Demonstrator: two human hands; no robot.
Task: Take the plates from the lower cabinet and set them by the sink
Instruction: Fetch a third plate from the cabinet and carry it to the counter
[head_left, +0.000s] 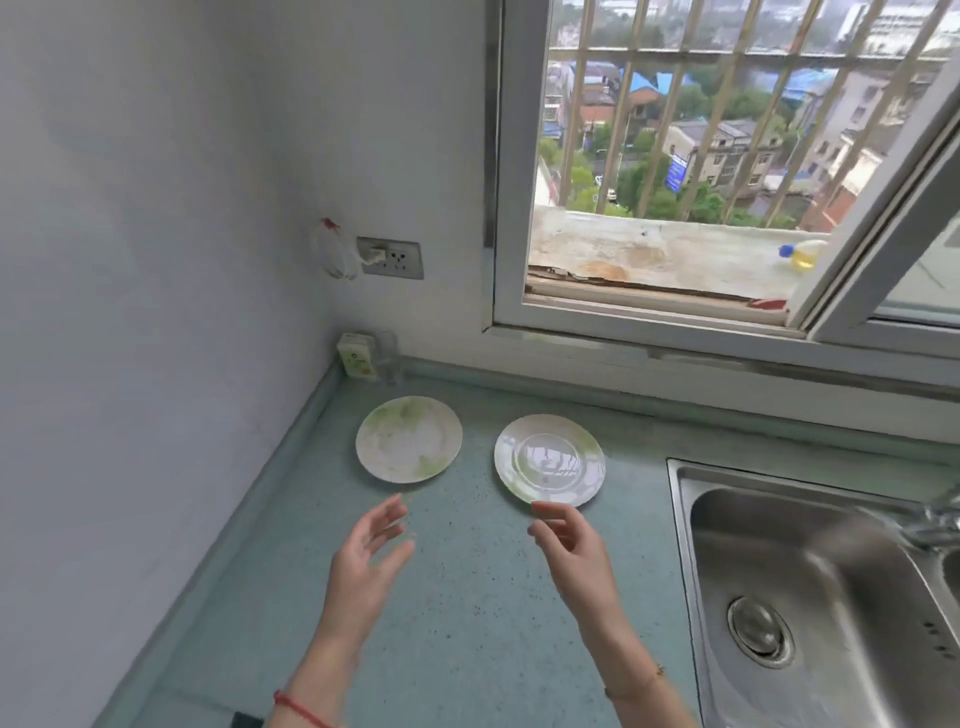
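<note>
I am holding both hands over the pale green countertop (467, 613), palms turned toward each other and neither one gripping anything. My left hand (366, 561) is hanging at about seven o'clock with its fingers (389, 514) loosely spread and slightly blurred. My right hand (571, 545) is hovering near five o'clock, fingers gently curled and parted, the tips just beside the near rim of a plate but, as far as I can tell, not touching it.

Two plates are lying flat on the counter, apart from each other. The left plate (409, 439), white with green mottling, is sitting at about eleven o'clock from my left hand, near the corner of the wall. The right plate (549, 460), white with a green-tinged rim and a glossy centre, is resting at twelve o'clock from my right hand, between the other plate and the steel sink (779, 571), which is filling the three-to-five o'clock side.

In the far corner a small carton (356, 355) and a clear glass (388, 358) are standing side by side against the wall, below a wall socket (390, 257). An open barred window (675, 156) is taking up the one o'clock area, with a yellow bottle (802, 254) lying on the outside ledge.
</note>
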